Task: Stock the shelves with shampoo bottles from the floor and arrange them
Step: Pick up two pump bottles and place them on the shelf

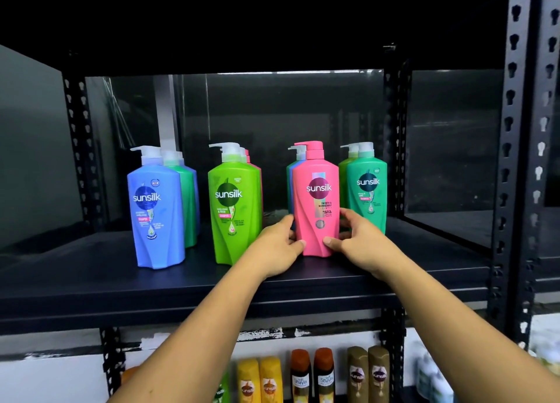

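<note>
A pink pump bottle of shampoo (316, 202) stands upright on the black shelf board (121, 278), at the front of the third row from the left. My left hand (277, 248) holds its lower left side with fingers behind and thumb in front. My right hand (359, 236) grips its lower right side the same way. Other rows are fronted by a blue bottle (156, 211), a light green bottle (235, 208) and a teal bottle (368, 190), each with more bottles behind.
Black perforated uprights (512, 160) frame the shelf on the right and at the back left (80, 148). On the shelf below stand yellow bottles (259, 381), orange-capped bottles (312, 375) and olive-brown bottles (368, 372). An upper shelf board casts darkness above.
</note>
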{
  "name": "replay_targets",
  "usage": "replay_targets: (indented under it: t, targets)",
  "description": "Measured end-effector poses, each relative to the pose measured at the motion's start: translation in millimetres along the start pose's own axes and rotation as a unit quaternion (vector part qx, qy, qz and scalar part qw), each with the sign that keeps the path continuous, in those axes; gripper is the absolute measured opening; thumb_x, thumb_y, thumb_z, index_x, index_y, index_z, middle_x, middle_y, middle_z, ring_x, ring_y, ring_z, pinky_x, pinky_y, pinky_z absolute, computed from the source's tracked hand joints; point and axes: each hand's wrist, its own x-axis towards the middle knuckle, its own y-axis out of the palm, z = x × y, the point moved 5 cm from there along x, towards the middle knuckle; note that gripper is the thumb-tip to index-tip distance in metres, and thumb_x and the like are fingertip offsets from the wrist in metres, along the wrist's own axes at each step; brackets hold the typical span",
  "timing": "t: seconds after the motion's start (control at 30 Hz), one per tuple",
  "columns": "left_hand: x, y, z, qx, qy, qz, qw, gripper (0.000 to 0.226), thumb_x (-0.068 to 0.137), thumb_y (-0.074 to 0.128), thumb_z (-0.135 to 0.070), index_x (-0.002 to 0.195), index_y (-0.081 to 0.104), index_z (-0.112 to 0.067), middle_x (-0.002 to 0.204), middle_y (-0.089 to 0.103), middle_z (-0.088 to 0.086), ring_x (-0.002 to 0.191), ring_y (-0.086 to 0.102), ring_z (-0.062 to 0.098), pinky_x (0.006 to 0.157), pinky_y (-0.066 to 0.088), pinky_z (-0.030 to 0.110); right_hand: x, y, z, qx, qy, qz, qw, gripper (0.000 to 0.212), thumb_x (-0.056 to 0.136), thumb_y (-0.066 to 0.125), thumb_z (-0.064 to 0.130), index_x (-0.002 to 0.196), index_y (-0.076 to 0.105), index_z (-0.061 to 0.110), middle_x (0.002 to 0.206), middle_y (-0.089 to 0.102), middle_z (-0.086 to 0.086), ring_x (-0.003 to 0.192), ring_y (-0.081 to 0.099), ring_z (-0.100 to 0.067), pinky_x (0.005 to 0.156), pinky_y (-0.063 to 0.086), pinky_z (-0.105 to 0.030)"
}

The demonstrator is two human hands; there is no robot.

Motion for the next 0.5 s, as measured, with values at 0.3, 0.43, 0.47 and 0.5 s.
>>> replay_targets:
  t: [0.3,0.43,0.47,0.5]
  targets:
    - [-11.9,-3.5,-15.1,0.139,-0.016,0.032,0.990,0.086,0.093,0.066,-0.040,0.161,0.021,-0.012,0.149,0.053,0.013,0.136,0.050,0.028,0.109,0.041,0.030,-6.0,-1.7,5.3,-0.171,-0.016,-0.043,0.984,0.047,0.081,0.075,0.032,0.124,0.057,0.030,0.111,0.071,0.007,0.101,0.067,-0.018,0.095,0.054,-0.041]
    - [-23.8,-4.2,-22.0,0.195,-0.020,0.057,0.979,0.085,0.097,0.060,-0.042,0.161,0.018,-0.008,0.148,0.052,0.019,0.136,0.048,0.033,0.107,0.042,0.031,-20.8,-5.0,16.4,-0.242,-0.007,-0.067,0.968,0.041,0.081,0.073,0.043,0.117,0.062,0.026,0.105,0.072,0.004,0.098,0.066,-0.021,0.087,0.055,-0.038]
    - [-28.1,-4.6,-23.5,0.209,-0.018,0.064,0.976,0.083,0.098,0.058,-0.043,0.161,0.017,-0.007,0.148,0.052,0.020,0.136,0.048,0.034,0.107,0.042,0.032,-25.7,-5.2,18.9,-0.268,-0.005,-0.068,0.961,0.039,0.082,0.071,0.043,0.115,0.063,0.024,0.104,0.072,0.003,0.096,0.066,-0.023,0.084,0.055,-0.037]
    - [-33.3,-5.4,-25.3,0.220,-0.015,0.072,0.973,0.082,0.100,0.055,-0.044,0.162,0.016,-0.007,0.150,0.050,0.020,0.137,0.047,0.034,0.108,0.041,0.032,-30.8,-4.8,20.7,-0.294,-0.005,-0.066,0.954,0.037,0.084,0.069,0.044,0.114,0.063,0.023,0.104,0.072,0.001,0.095,0.065,-0.024,0.081,0.055,-0.036]
